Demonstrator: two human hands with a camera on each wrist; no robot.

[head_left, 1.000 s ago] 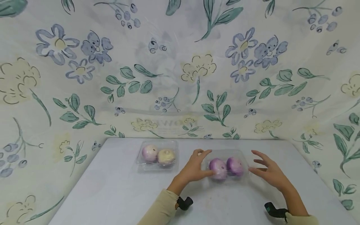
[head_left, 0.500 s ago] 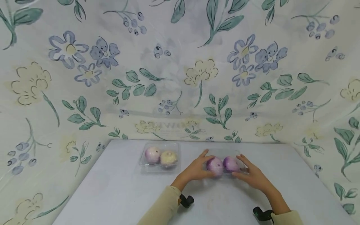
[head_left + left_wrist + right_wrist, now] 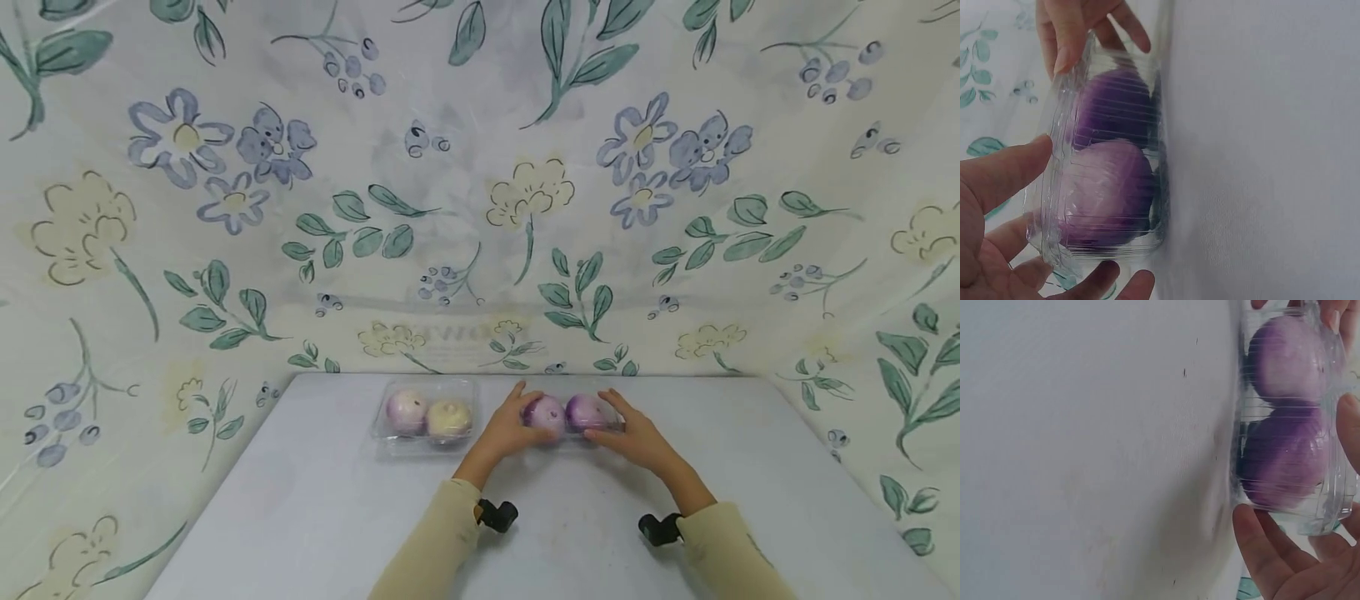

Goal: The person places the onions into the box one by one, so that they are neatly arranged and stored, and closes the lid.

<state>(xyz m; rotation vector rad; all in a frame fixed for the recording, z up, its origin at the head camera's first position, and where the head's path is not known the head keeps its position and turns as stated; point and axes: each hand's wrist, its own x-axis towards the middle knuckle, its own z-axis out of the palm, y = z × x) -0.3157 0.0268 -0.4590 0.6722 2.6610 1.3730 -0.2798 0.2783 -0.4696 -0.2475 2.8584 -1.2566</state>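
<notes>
Two purple onions (image 3: 587, 412) sit side by side inside a clear plastic clamshell box (image 3: 1057, 200) in the middle of the head view. My left hand (image 3: 506, 429) grips the box's left end, thumb on the near side and fingers bent round the end. At the opposite end my right hand (image 3: 637, 437) holds it the same way, with the fingertips (image 3: 1247, 522) against the plastic in the right wrist view. The lid looks closed. Whether the box touches the table or is slightly raised, I cannot tell.
Left of the held box, a second clear plastic box (image 3: 431, 451) stands near the table's back edge. It contains a pale purple onion (image 3: 406, 412) and a yellowish one (image 3: 449, 419). A floral cloth (image 3: 450, 208) hangs behind the white table (image 3: 337, 517).
My right hand has come in from the right and taken hold of the box's right end. Both hands have since shifted the box left and toward the back of the table.
</notes>
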